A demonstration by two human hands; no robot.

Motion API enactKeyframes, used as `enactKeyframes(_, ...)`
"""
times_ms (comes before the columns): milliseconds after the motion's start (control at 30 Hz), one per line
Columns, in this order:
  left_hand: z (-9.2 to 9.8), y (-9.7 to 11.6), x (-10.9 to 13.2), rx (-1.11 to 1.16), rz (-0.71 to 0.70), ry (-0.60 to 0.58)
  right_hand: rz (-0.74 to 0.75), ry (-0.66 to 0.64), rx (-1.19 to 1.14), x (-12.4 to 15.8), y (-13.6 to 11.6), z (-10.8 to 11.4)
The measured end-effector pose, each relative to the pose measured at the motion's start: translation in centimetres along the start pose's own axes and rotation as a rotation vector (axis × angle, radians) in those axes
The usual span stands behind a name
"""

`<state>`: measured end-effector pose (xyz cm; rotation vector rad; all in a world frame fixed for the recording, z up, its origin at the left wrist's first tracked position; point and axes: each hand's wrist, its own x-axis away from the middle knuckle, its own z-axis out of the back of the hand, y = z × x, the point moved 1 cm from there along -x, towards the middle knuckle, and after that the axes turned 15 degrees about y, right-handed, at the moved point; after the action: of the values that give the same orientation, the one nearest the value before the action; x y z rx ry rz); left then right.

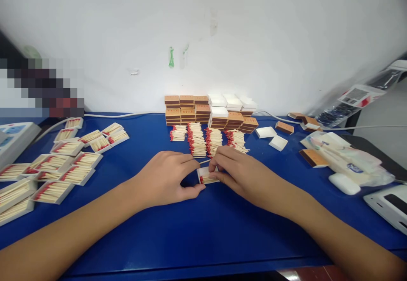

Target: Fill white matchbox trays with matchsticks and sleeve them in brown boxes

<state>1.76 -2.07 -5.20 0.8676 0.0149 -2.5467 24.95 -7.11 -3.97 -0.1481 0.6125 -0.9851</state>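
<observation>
My left hand [167, 177] and my right hand [241, 171] meet at the middle of the blue table [190, 230] around a small white matchbox tray [206, 176] with red-tipped matches in it. Left thumb and fingers pinch the tray's left end. The right hand's fingers are curled over its right side, pressing matches in. A single match [204, 161] sticks out between the two hands. Just behind them lie rows of loose red-tipped matches [197, 139].
Stacked brown and white matchboxes [203, 110] stand by the wall. Several filled open trays [60, 168] lie at the left. Empty white trays [273, 137], brown sleeves [313, 157], a plastic packet [346, 160] and white devices sit at the right. A power strip [14, 139] lies far left.
</observation>
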Motion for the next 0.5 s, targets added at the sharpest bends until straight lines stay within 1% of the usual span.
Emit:
enactKeyframes(33, 0.0, 0.0, 0.0, 0.006, 0.001, -0.009, -0.005, 0.008, -0.017, 0.0, 0.1, -0.2)
enactKeyframes(167, 0.2, -0.1, -0.1, 0.045, -0.007, -0.077, -0.004, 0.121, -0.014, -0.5, 1.7, -0.9)
enactKeyframes(200, 0.3, -0.1, -0.1, 0.053, -0.011, -0.088, 0.007, 0.124, -0.001, -0.6, 2.1, -1.0)
enactKeyframes(267, 0.4, 0.0, -0.1, 0.063, -0.018, -0.093, 0.022, 0.093, 0.014, -0.8, 2.5, -1.3)
enactKeyframes(367, 0.5, 0.2, -0.1, 0.066, -0.027, -0.09, 0.014, 0.05, 0.022, -1.0, 2.5, -1.7)
enactKeyframes(500, 0.4, 0.2, 0.0, 0.071, -0.032, -0.09, -0.006, 0.05, 0.017, -1.2, 2.0, -2.0)
